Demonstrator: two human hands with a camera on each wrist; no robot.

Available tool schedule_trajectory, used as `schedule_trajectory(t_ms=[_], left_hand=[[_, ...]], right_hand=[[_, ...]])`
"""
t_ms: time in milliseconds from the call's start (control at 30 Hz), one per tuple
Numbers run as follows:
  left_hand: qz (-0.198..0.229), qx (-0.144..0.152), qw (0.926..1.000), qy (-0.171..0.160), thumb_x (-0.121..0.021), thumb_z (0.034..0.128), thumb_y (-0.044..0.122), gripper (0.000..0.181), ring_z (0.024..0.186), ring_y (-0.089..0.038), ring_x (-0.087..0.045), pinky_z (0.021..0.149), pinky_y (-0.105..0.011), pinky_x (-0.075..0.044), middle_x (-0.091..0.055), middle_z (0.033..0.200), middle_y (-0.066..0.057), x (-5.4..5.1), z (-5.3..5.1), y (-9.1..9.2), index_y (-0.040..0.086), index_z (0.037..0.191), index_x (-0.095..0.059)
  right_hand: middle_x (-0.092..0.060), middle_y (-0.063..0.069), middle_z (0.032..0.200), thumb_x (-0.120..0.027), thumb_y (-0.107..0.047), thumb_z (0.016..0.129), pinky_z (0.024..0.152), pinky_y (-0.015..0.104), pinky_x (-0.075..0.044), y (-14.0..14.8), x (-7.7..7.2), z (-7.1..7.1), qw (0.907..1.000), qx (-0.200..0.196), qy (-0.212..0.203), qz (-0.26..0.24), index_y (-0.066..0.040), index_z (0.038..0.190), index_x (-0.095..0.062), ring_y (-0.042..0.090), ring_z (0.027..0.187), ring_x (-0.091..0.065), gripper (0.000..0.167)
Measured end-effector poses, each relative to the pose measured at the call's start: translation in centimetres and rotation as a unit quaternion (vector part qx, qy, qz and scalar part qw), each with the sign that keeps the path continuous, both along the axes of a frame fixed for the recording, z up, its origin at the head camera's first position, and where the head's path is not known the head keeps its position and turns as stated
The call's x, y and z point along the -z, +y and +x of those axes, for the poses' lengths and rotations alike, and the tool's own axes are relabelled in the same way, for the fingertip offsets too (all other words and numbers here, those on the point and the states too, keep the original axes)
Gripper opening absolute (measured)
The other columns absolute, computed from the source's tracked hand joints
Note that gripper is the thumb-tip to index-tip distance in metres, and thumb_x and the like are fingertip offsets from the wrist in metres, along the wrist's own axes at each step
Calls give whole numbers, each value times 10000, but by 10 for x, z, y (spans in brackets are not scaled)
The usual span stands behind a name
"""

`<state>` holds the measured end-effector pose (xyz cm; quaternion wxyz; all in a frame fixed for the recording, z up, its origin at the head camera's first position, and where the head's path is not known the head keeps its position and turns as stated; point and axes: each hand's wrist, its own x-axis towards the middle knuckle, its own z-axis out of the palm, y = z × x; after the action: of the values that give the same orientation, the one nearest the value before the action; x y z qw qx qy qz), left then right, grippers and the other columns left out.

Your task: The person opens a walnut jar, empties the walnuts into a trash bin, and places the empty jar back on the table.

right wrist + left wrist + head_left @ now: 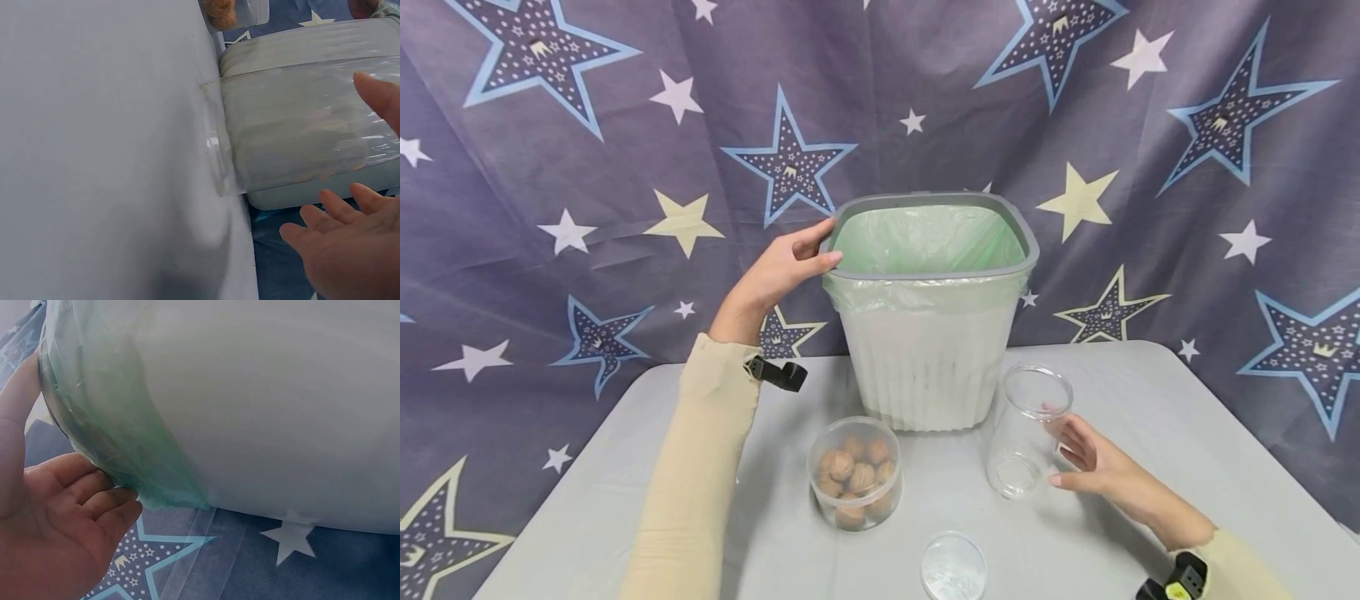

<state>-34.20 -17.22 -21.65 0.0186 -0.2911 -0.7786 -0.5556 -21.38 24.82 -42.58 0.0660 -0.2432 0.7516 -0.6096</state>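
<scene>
A white trash can (925,358) with a grey rim and a pale green plastic liner (940,242) stands at the back of the table. My left hand (782,262) holds its left rim, thumb and fingers on either side; in the left wrist view, the curled fingers (109,500) touch the liner's outside. An uncapped clear plastic jar (1022,442) stands upright in front of the can's right side. Beside it, my right hand (1101,467) has its thumb and fingers spread around the jar's right side, with a gap to the jar in the right wrist view.
Left of the jar sits a round clear tub (895,497) with several walnuts (862,477). A round clear lid (953,567) lies at the front of the grey table (790,550). A star-patterned curtain (880,83) hangs close behind the can.
</scene>
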Motion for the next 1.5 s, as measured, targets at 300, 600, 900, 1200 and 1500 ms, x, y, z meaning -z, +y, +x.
schedule_trajectory(t_ms=[300,600,900,1200,1500], left_hand=[[-3,-4,10000,-29,-599,904,163,670,1406,-228,-248,1137,-383,-235,-245,1538,-133,2,0,0,14,1468,-268],[124,81,9999,-27,-581,920,181,673,1422,-205,-201,1151,-367,-200,-209,1553,-111,6,-2,1,31,1480,-238],[236,266,9993,65,-597,923,292,729,1427,-206,-182,1153,-389,-185,-173,1567,-82,13,1,-5,59,1494,-209],[-92,-43,9999,23,-640,897,277,766,1429,-230,-169,1143,-407,-205,-154,1569,-72,29,15,-21,94,1502,-207],[-650,-193,9977,74,-641,901,199,741,1423,-318,-155,1150,-432,-164,-151,1570,-77,67,28,-44,85,1500,-219]], right_hand=[[-404,-215,1320,-630,86,805,964,75,-322,3,-4,1,9987,-109,439,-219,58,1457,-164,-96,1199,-407,802],[-427,-209,1318,-629,133,782,942,56,-342,5,-10,7,9955,406,794,-336,91,1416,-204,-125,1199,-394,764],[-428,-231,1300,-675,88,778,932,47,-341,4,-18,17,9898,934,1069,90,67,1379,-288,-122,1192,-401,715],[-518,-123,1144,-745,46,726,890,70,-399,3,-17,30,9725,1333,1698,879,46,1180,-476,-72,1053,-485,528],[-576,-22,1113,-780,-12,719,874,134,-441,-4,-26,40,9570,707,2438,1407,-46,1158,-525,10,1063,-535,509]])
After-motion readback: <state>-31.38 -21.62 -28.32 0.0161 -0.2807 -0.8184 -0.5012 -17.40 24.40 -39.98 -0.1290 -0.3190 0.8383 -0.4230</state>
